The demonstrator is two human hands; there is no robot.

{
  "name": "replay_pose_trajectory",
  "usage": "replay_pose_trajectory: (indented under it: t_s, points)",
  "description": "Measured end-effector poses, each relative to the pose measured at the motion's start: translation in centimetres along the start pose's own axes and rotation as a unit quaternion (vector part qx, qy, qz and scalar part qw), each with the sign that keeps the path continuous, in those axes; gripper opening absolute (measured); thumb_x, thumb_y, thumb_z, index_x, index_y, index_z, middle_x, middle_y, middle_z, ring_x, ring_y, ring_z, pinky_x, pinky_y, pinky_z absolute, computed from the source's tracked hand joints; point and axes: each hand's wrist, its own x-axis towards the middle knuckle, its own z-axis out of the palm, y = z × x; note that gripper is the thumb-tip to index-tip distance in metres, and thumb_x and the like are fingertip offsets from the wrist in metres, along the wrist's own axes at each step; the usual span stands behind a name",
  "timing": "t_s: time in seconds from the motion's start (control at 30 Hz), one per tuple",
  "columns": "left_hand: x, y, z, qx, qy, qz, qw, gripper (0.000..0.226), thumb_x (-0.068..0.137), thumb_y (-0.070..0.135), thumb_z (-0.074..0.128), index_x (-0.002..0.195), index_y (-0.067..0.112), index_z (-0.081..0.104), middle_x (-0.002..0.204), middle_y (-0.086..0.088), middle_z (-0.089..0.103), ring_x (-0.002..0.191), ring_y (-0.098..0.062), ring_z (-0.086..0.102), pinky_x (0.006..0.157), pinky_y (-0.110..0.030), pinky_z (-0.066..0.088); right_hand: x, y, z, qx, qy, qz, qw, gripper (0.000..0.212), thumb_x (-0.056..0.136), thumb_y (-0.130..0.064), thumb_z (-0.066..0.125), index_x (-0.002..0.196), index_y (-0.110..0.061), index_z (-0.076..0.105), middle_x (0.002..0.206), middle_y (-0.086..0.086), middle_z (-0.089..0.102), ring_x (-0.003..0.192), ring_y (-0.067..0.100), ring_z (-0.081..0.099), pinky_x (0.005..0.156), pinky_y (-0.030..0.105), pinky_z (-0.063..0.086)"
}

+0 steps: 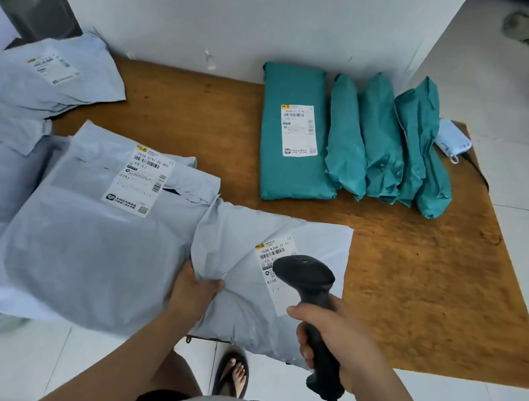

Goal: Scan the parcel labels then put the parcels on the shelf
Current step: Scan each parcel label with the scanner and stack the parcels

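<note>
Resting under the scanner (pixel 305 274) — parcel (pixel 231 313) pinched by left fingers (pixel 212 284).

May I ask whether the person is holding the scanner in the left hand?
No, the right hand grips the scanner over the label on the grey parcel; the left hand holds that parcel.

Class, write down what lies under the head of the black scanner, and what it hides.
Under the head of the scanner lies the white label on the nearest grey parcel. Its barcode and code K268 show; its middle is covered.
</note>
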Motion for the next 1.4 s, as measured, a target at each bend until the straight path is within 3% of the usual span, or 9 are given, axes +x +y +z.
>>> replay_pose_trajectory:
  t_s: [0.1, 0.27, 0.57, 0.73, 0.9, 1.07, 1.23, 1.33, 1.4]
  points:
    - [0.0, -0.2, -0.2, 0.014, -0.005, 0.012, 1.0, 0.035, 0.075, -0.005, 0.068, 0.096, 0.019, 0.053, 0.086, 0.005, 0.06, 0.079, -0.016, 0.057, 0.064, -0.018, 0.046, 0.2, 0.0, -0.1, -0.038, -0.002, -0.015, 0.999, 0.009, 0.082, -0.01, 0.066, 0.081, -0.012, 0.057, 0.051, 0.007, 0.052, 0.039, 0.018, 0.043, 0.044, 0.023, 0.036]
    - [0.1, -0.3, -0.3, 0.021, -0.019, 0.027, 0.999, 0.038, 0.078, -0.011, 0.064, 0.106, 0.011, 0.052, 0.091, 0.003, 0.061, 0.079, -0.01, 0.057, 0.06, -0.011, 0.048, 0.3, 0.0, 0.0, -0.08, -0.007, -0.028, 0.996, 0.01, 0.081, -0.01, 0.066, 0.079, -0.012, 0.056, 0.05, 0.006, 0.053, 0.039, 0.018, 0.043, 0.044, 0.024, 0.037]
    - [0.7, -0.6, -0.3, -0.016, -0.025, 0.019, 0.999, 0.05, 0.075, -0.009, 0.069, 0.116, 0.012, 0.05, 0.115, -0.009, 0.061, 0.109, -0.028, 0.058, 0.086, -0.033, 0.046, 0.2, 0.3, -0.2, -0.084, 0.005, -0.031, 0.996, 0.009, 0.08, -0.01, 0.067, 0.08, -0.013, 0.058, 0.05, 0.006, 0.053, 0.039, 0.018, 0.044, 0.045, 0.024, 0.038]
    - [0.4, 0.8, 0.0, 0.003, -0.03, 0.046, 0.999, 0.054, 0.079, 0.002, 0.071, 0.128, 0.008, 0.047, 0.117, -0.002, 0.058, 0.106, -0.018, 0.057, 0.082, -0.026, 0.046, -0.3, 0.3, -0.3, -0.054, 0.017, -0.035, 0.998, 0.01, 0.081, -0.008, 0.066, 0.081, -0.009, 0.056, 0.05, 0.007, 0.052, 0.039, 0.019, 0.043, 0.043, 0.023, 0.036]
    - [-0.3, 2.5, -0.2, 0.133, -0.045, 0.106, 0.984, 0.059, 0.088, 0.004, 0.056, 0.142, 0.013, 0.032, 0.13, 0.006, 0.044, 0.122, -0.011, 0.042, 0.105, -0.026, 0.033, -0.7, 0.2, -0.2, -0.028, 0.032, -0.044, 0.998, 0.012, 0.081, -0.007, 0.067, 0.081, -0.007, 0.054, 0.049, 0.008, 0.05, 0.038, 0.02, 0.041, 0.044, 0.024, 0.035]
    - [-2.5, 8.4, 0.6, 0.203, -0.12, 0.226, 0.945, 0.044, 0.094, 0.006, 0.049, 0.135, 0.021, 0.039, 0.116, 0.023, 0.044, 0.106, 0.002, 0.04, 0.084, 0.004, 0.027, -1.3, -1.0, 0.4, 0.047, 0.097, -0.116, 0.987, 0.013, 0.082, -0.006, 0.067, 0.081, -0.006, 0.054, 0.05, 0.011, 0.049, 0.039, 0.022, 0.041, 0.045, 0.028, 0.035]
    - [-3.1, 14.8, -5.0, 0.049, -0.091, 0.239, 0.966, 0.044, 0.079, -0.002, 0.067, 0.108, 0.03, 0.058, 0.102, 0.009, 0.066, 0.099, -0.01, 0.061, 0.085, -0.017, 0.046, -1.9, -3.3, 1.6, 0.061, 0.117, -0.174, 0.976, 0.014, 0.083, -0.009, 0.068, 0.081, -0.007, 0.054, 0.047, 0.008, 0.048, 0.041, 0.023, 0.042, 0.046, 0.028, 0.036]
    - [-3.0, 16.9, -12.3, -0.078, -0.029, 0.194, 0.978, 0.044, 0.077, -0.007, 0.064, 0.097, 0.032, 0.059, 0.079, 0.023, 0.072, 0.079, -0.001, 0.068, 0.064, -0.015, 0.054, -1.8, -4.4, 2.9, 0.035, 0.097, -0.183, 0.978, 0.015, 0.084, -0.01, 0.068, 0.081, -0.006, 0.054, 0.046, 0.007, 0.05, 0.04, 0.022, 0.043, 0.047, 0.029, 0.038]
    - [-2.0, 16.6, -16.9, -0.036, 0.033, 0.16, 0.986, 0.04, 0.083, -0.003, 0.061, 0.103, 0.032, 0.056, 0.082, 0.024, 0.069, 0.083, -0.007, 0.064, 0.063, -0.017, 0.05, -1.3, -4.8, 4.2, 0.019, 0.078, -0.172, 0.982, 0.014, 0.084, -0.01, 0.068, 0.081, -0.004, 0.055, 0.047, 0.008, 0.05, 0.04, 0.022, 0.042, 0.047, 0.03, 0.038]
